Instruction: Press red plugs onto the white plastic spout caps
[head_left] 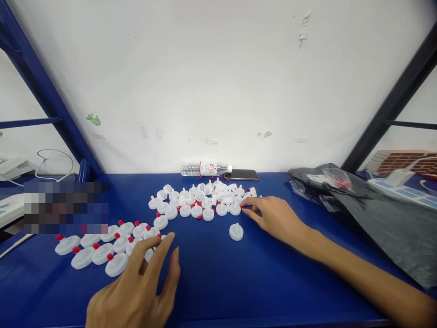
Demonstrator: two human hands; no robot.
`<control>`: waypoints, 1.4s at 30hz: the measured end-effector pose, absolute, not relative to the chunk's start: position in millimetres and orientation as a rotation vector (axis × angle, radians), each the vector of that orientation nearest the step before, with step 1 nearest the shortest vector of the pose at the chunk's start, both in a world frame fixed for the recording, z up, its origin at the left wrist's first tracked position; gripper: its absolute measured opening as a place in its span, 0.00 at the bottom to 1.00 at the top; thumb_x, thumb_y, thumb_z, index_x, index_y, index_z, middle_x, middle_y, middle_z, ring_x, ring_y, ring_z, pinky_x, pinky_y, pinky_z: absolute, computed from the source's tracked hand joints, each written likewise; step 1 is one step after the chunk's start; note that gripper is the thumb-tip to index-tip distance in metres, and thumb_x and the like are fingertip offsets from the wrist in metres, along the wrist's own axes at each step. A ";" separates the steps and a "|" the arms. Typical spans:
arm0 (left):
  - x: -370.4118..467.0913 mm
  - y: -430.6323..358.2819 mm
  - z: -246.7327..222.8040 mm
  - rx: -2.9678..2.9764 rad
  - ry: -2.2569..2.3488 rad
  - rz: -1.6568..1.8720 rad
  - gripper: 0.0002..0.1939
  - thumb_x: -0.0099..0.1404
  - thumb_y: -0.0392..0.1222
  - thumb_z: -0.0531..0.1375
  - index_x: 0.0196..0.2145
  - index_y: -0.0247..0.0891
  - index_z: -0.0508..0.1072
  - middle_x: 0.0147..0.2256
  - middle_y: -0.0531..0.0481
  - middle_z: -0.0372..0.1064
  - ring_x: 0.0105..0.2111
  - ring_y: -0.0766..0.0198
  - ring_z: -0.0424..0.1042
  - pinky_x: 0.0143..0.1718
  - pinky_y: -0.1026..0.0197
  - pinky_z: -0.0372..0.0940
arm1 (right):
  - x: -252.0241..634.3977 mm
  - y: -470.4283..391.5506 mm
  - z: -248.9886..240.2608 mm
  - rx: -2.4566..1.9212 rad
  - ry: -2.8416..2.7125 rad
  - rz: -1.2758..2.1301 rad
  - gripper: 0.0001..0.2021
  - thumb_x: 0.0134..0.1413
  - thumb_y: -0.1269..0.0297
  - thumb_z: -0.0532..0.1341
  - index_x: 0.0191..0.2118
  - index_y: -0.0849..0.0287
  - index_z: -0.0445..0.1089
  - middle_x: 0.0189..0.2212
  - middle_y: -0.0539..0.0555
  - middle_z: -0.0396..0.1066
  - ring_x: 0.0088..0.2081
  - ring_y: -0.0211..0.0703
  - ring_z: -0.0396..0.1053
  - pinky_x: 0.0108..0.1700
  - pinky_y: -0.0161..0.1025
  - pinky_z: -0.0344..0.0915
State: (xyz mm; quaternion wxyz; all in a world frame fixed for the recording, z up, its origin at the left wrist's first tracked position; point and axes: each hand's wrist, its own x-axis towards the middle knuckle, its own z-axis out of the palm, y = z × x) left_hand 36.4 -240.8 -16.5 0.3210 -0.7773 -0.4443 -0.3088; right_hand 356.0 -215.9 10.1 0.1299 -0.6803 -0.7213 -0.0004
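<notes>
White round caps with spouts (185,210) lie in a loose pile at the middle of the blue table, with small red tips among them. On the left, several white caps with red tips (116,264) are laid out close together. My left hand (139,278) is over the near right side of that group, fingers apart, with nothing seen in it. At the right edge of the pile my right hand (269,214) has thumb and forefinger close together at a small red piece. One white cap without a red tip (236,232) sits alone in front of the pile.
A water bottle (206,169) lies on its side by the wall, beside a dark phone (242,174). Grey plastic bags (358,214) cover the right side. Power strips (406,193) and cables are at both edges, near the blue frame posts.
</notes>
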 end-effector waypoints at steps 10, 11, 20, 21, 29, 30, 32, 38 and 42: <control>49.0 -240.3 -33.4 -2.531 -1.159 -0.858 0.13 0.77 0.42 0.50 0.54 0.43 0.70 0.48 0.49 0.73 0.28 0.68 0.79 0.24 0.64 0.71 | 352.8 -223.9 24.9 -1.832 -1.996 0.286 0.08 0.67 0.58 0.60 0.41 0.52 0.75 0.33 0.48 0.80 0.29 0.41 0.75 0.32 0.37 0.61; 49.0 -240.4 -33.5 -2.545 -1.155 -0.862 0.13 0.77 0.42 0.49 0.54 0.43 0.69 0.48 0.49 0.73 0.29 0.67 0.79 0.25 0.64 0.72 | 351.1 -225.9 26.8 -1.763 -1.953 0.421 0.08 0.66 0.57 0.61 0.41 0.53 0.75 0.33 0.48 0.80 0.27 0.40 0.75 0.32 0.36 0.63; 49.9 -240.3 -30.6 -2.706 -1.038 -0.786 0.26 0.74 0.60 0.52 0.63 0.47 0.64 0.50 0.47 0.73 0.35 0.61 0.82 0.25 0.62 0.74 | 315.7 -246.8 15.7 -1.204 -1.731 1.472 0.11 0.60 0.55 0.67 0.40 0.58 0.71 0.32 0.53 0.80 0.34 0.41 0.76 0.34 0.33 0.70; 50.0 -240.0 -30.2 -2.763 -0.993 -0.760 0.25 0.74 0.61 0.52 0.62 0.48 0.65 0.49 0.47 0.73 0.33 0.62 0.81 0.24 0.62 0.74 | 312.3 -248.8 15.0 -1.178 -1.713 1.510 0.12 0.59 0.55 0.68 0.39 0.58 0.71 0.33 0.53 0.80 0.35 0.41 0.77 0.35 0.33 0.70; 53.3 -242.6 -28.0 -2.890 -1.079 -1.026 0.14 0.75 0.46 0.56 0.56 0.49 0.67 0.47 0.53 0.75 0.22 0.73 0.72 0.24 0.68 0.68 | 304.2 -252.4 17.3 -1.234 -1.612 1.328 0.12 0.56 0.56 0.71 0.37 0.60 0.75 0.28 0.52 0.79 0.32 0.41 0.78 0.33 0.33 0.70; 53.9 -243.7 -27.1 -2.853 -1.108 -1.129 0.14 0.74 0.45 0.57 0.56 0.48 0.66 0.46 0.54 0.76 0.20 0.74 0.69 0.22 0.69 0.67 | 304.8 -251.9 18.0 -1.237 -1.593 1.280 0.12 0.56 0.56 0.71 0.37 0.60 0.76 0.28 0.51 0.78 0.31 0.41 0.77 0.31 0.32 0.69; 54.8 -245.7 -25.3 -2.822 -1.118 -1.234 0.16 0.73 0.42 0.57 0.57 0.47 0.66 0.43 0.55 0.76 0.19 0.75 0.67 0.21 0.69 0.65 | 306.3 -251.1 19.2 -1.221 -1.573 1.179 0.11 0.56 0.56 0.71 0.38 0.59 0.77 0.29 0.50 0.79 0.30 0.39 0.77 0.31 0.32 0.69; 55.4 -244.3 -26.9 -2.898 -0.991 -1.016 0.17 0.72 0.39 0.58 0.57 0.47 0.67 0.45 0.52 0.77 0.37 0.65 0.80 0.34 0.65 0.76 | 301.1 -256.5 18.8 -1.190 -1.696 0.891 0.08 0.59 0.56 0.69 0.39 0.54 0.82 0.29 0.48 0.80 0.29 0.36 0.76 0.31 0.32 0.68; 54.4 -242.0 -31.9 -2.919 -0.922 -0.970 0.15 0.74 0.41 0.57 0.56 0.45 0.66 0.45 0.52 0.78 0.39 0.63 0.81 0.36 0.64 0.77 | 291.5 -263.1 13.1 -1.117 -1.866 0.841 0.06 0.60 0.60 0.69 0.40 0.52 0.82 0.34 0.47 0.81 0.32 0.35 0.75 0.32 0.30 0.67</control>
